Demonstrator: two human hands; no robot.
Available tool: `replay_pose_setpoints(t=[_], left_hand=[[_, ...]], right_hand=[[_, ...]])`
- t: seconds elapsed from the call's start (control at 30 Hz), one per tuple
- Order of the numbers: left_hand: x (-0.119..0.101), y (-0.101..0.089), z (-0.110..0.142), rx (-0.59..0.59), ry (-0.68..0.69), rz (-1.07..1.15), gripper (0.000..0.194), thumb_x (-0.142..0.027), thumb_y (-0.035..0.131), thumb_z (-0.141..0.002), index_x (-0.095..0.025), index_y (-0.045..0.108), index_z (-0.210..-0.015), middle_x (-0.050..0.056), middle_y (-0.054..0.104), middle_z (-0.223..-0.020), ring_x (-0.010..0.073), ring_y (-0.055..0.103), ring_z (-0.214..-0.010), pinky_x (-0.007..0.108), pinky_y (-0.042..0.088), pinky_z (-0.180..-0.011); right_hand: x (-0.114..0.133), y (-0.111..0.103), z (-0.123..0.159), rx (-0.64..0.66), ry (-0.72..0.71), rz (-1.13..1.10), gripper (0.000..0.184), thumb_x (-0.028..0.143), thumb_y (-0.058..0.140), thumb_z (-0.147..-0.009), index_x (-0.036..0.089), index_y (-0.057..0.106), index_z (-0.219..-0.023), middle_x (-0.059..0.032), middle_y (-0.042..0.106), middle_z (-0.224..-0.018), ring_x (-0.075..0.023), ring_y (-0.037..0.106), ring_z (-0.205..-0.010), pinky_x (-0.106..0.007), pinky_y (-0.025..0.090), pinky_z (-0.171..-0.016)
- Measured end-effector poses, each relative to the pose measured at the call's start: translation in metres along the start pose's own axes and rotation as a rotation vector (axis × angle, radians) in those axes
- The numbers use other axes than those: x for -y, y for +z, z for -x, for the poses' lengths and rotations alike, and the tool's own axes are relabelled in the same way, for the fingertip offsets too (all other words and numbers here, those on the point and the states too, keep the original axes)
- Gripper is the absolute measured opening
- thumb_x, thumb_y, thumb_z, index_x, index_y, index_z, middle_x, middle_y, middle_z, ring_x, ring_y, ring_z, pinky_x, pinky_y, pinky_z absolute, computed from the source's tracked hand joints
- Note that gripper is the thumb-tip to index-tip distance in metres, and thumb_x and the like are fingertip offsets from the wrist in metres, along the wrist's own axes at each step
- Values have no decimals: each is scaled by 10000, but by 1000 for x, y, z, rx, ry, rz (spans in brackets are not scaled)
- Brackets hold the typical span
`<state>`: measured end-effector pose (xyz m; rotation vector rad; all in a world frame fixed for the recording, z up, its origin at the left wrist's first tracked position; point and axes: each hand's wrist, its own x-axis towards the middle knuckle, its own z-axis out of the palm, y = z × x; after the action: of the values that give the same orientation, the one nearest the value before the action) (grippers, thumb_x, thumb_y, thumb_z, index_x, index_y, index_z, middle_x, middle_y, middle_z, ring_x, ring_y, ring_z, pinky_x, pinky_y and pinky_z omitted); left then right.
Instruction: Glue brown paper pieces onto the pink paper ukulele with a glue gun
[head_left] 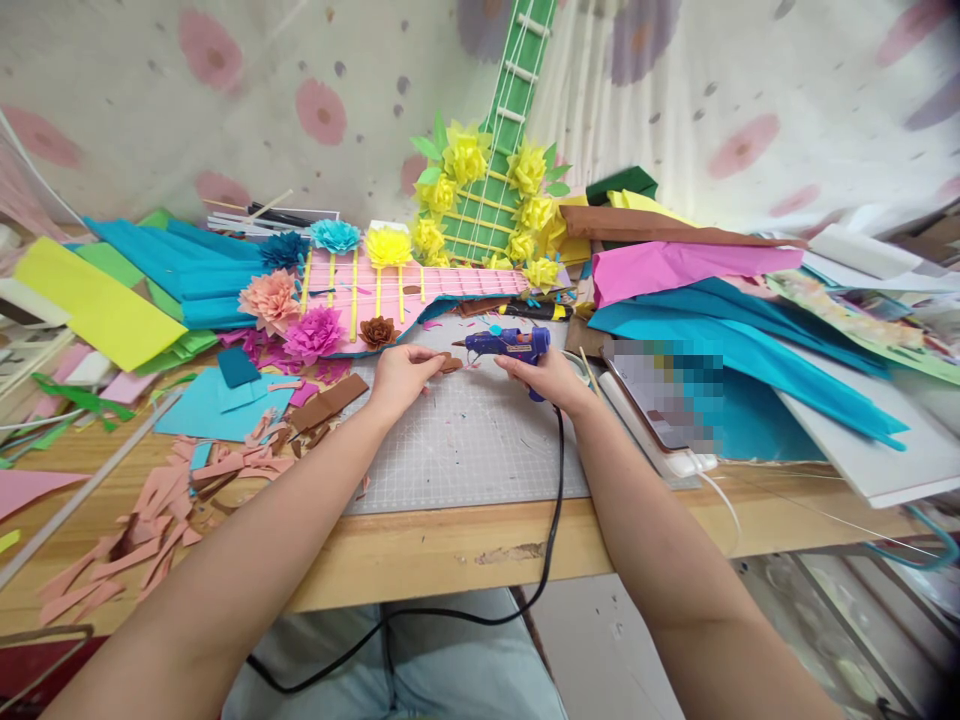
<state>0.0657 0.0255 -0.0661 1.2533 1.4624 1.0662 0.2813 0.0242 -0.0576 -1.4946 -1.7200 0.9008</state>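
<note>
The glue gun (525, 345) looks like smooth plastic, its cord (556, 510) dark with a faint sheen. The flowers (313, 334) are ruffled, matt paper; the mat (480, 450) is smooth and matt, the table (405, 555) pale wood with a rough, worn patch (510, 553) along its front edge.

looks forward and down from the person's head, near above the pale wooden table (405, 555), bare left hand (403, 376) and bare right hand (553, 378) around mid-view; faces a white, flower-printed hanging sheet (375, 100) beyond.
</note>
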Motion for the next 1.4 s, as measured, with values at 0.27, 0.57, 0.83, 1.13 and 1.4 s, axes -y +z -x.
replay_pose_setpoints(t=[0.27,0.57,0.83,1.13,1.4], left_hand=[[4,1,-1,26,35,-65,165,-289,662,-713,-149,720,-777,62,690,-670,148,617,-595,210,430,-409],[-50,-50,-1,-220,185,10,160,-298,659,-704,-173,715,-785,22,675,-676,117,602,-600,182,428,-449],[-34,-114,-10,-413,187,-49,104,-248,701,-627,-172,702,-698,22,700,-707,132,624,-667,211,498,-594],[-15,-104,-7,-454,237,-247,212,-300,650,-690,-182,661,-866,10,686,-734,157,636,-694,265,474,-681],[-15,-103,-5,-498,168,-364,325,-273,649,-707,-213,504,-991,-30,654,-733,156,638,-745,275,456,-713]], right_hand=[[-4,12,-11,-258,91,163,450,636,626,-671,193,655,-740,-79,647,-663,-251,616,-710,-350,452,-629],[-9,17,-13,-355,62,213,564,647,644,-657,189,619,-986,-126,684,-908,-296,635,-874,-410,475,-760],[9,13,-9,-704,-261,390,564,513,600,-739,183,467,-1176,-145,552,-1139,-295,515,-1091,-483,411,-930],[72,92,-30,-339,-659,476,557,409,589,-750,192,421,-1235,-150,484,-1227,-310,426,-1194,-501,346,-1019],[79,151,-60,-283,-644,439,625,348,564,-740,147,375,-1301,-179,457,-1266,-318,391,-1229,-513,336,-1033]])
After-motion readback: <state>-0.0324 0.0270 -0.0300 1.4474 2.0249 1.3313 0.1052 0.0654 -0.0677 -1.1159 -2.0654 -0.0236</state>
